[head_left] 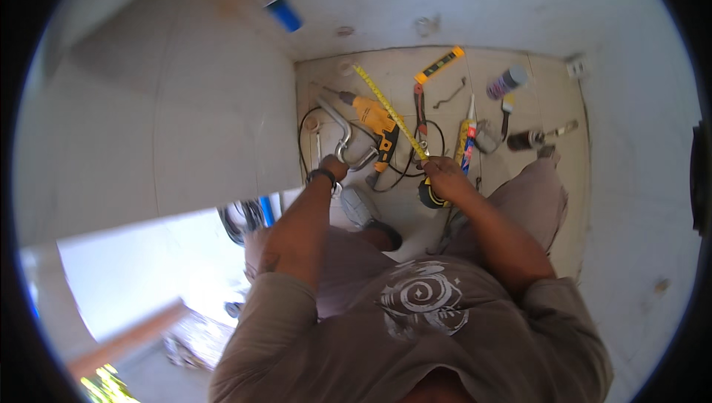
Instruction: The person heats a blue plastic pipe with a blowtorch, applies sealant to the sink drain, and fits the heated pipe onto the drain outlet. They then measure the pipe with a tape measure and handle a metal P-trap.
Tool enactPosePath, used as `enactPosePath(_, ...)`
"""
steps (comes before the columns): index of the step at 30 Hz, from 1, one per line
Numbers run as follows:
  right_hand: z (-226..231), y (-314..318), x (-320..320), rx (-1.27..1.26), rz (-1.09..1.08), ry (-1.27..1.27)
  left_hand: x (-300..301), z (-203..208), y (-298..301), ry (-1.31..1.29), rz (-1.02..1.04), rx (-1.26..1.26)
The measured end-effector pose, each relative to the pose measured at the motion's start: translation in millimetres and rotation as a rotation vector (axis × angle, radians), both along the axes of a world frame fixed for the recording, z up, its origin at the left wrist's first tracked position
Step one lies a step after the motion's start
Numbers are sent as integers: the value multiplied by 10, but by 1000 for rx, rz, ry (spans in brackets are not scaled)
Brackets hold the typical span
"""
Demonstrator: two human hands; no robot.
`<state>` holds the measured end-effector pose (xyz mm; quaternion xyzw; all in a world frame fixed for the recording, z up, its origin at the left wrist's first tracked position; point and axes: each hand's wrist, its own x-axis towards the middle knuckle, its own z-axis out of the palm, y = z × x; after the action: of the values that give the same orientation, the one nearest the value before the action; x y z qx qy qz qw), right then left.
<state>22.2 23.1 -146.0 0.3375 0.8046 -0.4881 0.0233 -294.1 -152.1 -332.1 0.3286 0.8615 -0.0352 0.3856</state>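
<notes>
My left hand (335, 168) is closed at the lower bend of a chrome drain pipe (343, 127), a curved trap whose straight end points up and left. My right hand (447, 179) grips a black and yellow tape measure (430, 195). Its yellow blade (387, 106) runs out toward the far left, passing over a yellow and black power drill (377, 117). The drill lies on the tiled floor between my hands, its black cord looping around it. Red-handled pliers or a wrench (420, 110) rest just beyond my right hand.
To the right lie a sealant tube (466, 136), a spray can (507, 82), a brush (507, 117) and a dark bottle or can (525, 140). A yellow level (440, 65) sits near the back wall. White walls close in around; a socket (577, 67) is at the right corner.
</notes>
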Motion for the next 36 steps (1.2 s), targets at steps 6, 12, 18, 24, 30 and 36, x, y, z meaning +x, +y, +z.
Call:
enactPosePath(6,-83,202,121,-456,-402,20,10,-160,341,122,248,123)
enactPosePath(12,35,386,169,-486,-427,56,12,-547,454,252,167,-71)
enactPosePath(18,587,404,191,-508,-572,264,70,-167,435,183,230,-23)
enactPosePath(24,939,320,484,-830,-727,376,213,816,487,60,55,108)
enactPosePath(30,635,-1,232,-636,-826,532,409,2384,44,-194,-196,461)
enactPosePath(36,715,-216,214,155,-470,442,1247,3659,-1395,-391,149,1036)
